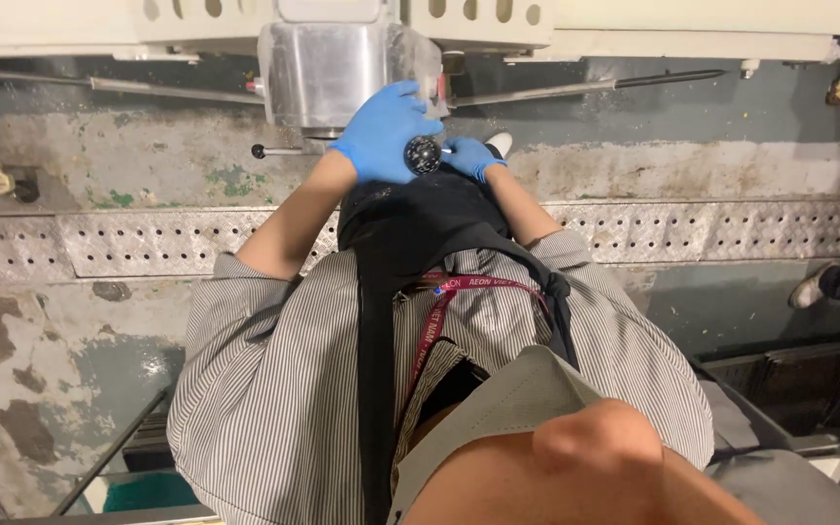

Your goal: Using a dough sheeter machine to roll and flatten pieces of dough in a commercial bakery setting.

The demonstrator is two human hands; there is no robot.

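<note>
- Left hand (381, 131), in a blue glove, curls around a small black ball knob (423, 155) and holds it.
- Right hand (470, 157), also in a blue glove, pinches a little white thing (447, 150) that touches the side of the knob. It is too small to tell what it is.
- The knob is round, dark and shiny, with tiny light specks on it. It sits between the two hands, just below a shiny metal machine part (328, 68).
- The metal part is silver and boxy, and it hangs from a cream-coloured machine (634, 24) at the top of the view. That machine is cut off by the top edge.
- A thin rod with a small dark ball tip (259, 151) sticks out to the side, just beside the left wrist.
- What the black knob is joined to is hidden behind the left hand's fingers.
- A black apron (410, 224) and a grey striped shirt (274, 379) fill the middle of the view. A red lanyard (435, 326) hangs across the shirt.
- The person's chin fills the bottom of the view and hides what is under it.
- Below the hands is a worn grey floor with peeling paint and a strip of metal plate with small holes (148, 243).
- At the right edge, another person's shoe (811, 289) pokes in; the rest of them is cut off.
</note>
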